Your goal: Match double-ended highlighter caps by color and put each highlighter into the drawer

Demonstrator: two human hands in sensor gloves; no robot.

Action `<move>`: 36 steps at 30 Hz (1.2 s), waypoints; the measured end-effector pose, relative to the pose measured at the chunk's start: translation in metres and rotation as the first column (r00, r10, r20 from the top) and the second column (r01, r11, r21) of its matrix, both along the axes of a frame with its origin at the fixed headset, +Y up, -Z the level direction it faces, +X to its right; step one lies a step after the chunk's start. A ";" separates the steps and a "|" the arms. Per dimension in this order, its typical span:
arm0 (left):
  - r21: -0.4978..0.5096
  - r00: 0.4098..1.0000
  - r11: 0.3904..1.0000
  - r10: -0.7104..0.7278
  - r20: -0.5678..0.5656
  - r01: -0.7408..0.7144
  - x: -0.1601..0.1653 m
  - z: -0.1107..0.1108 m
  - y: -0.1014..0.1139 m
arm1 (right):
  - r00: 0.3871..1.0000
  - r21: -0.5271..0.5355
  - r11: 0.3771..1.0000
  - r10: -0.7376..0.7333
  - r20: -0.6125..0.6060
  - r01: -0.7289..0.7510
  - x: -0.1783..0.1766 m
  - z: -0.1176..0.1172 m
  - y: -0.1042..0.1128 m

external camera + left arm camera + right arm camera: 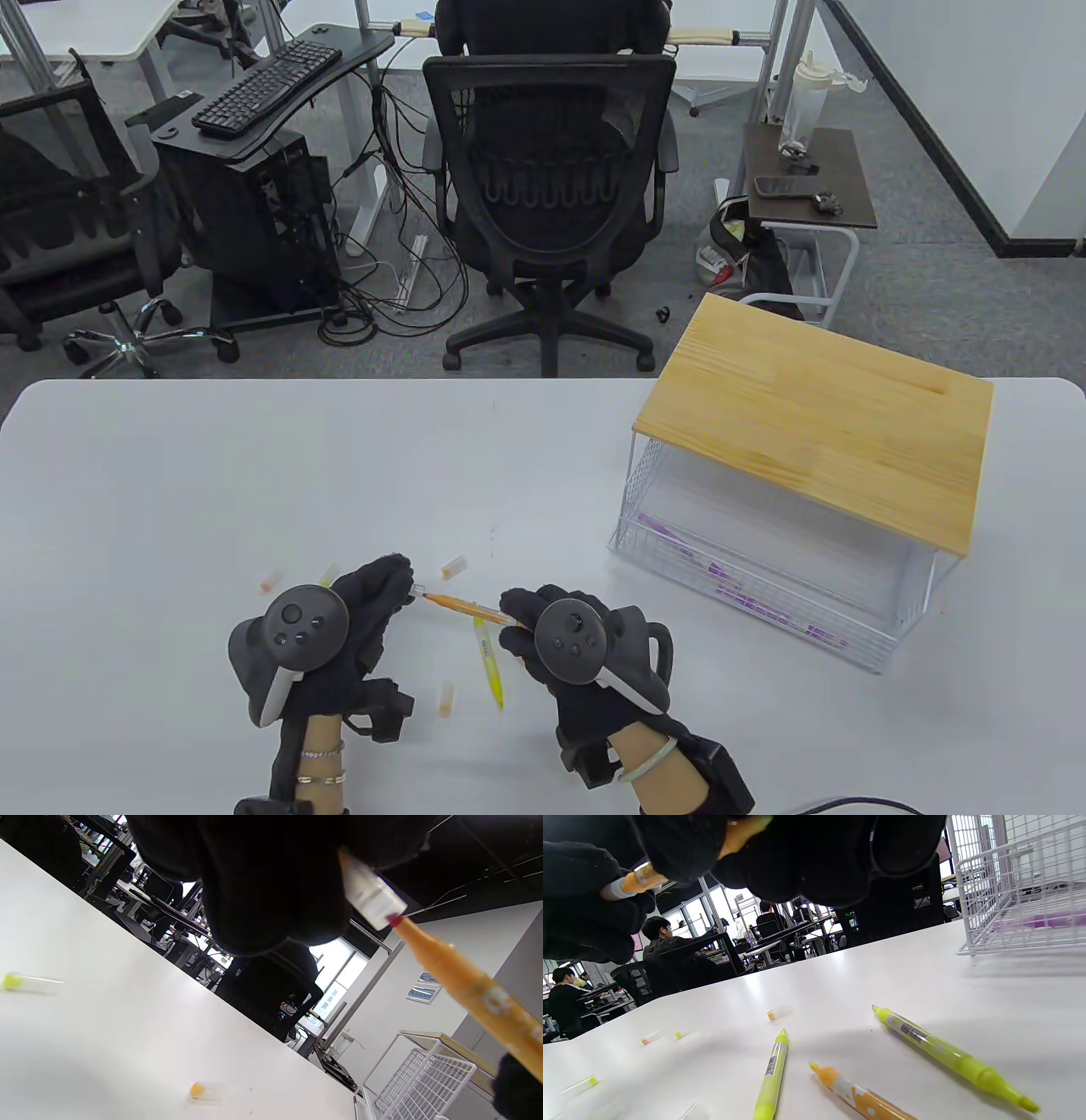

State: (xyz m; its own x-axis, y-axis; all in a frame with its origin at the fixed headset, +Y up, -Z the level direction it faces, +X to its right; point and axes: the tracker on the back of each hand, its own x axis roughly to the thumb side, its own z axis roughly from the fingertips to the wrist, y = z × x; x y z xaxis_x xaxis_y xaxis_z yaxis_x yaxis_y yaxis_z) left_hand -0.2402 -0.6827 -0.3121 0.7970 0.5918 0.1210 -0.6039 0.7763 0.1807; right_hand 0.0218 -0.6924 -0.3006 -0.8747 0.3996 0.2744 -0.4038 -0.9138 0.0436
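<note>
My right hand (519,618) grips an orange highlighter (462,605) by one end, just above the table. My left hand (405,586) pinches a clear cap (370,895) whose mouth meets the highlighter's tip (395,920). A yellow highlighter (489,655) lies on the table between the hands. From the right wrist, two yellow highlighters (772,1073) (950,1056) and a second orange one (861,1099) lie under that hand. Loose caps lie around: orange ones (270,581) (452,566) (445,696) and a yellow one (329,570). The white wire drawer (764,586) stands open at the right, holding purple highlighters (738,594).
A wooden board (814,424) tops the wire drawer frame at the table's right. The white table (254,475) runs wide to the left and back. Beyond its far edge stand an office chair (551,187) and desks.
</note>
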 end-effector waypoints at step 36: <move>0.089 0.965 0.969 -0.240 0.104 0.231 0.049 0.006 0.000 | 0.992 -0.197 0.973 -0.127 -0.015 0.121 0.013 -0.016 -0.008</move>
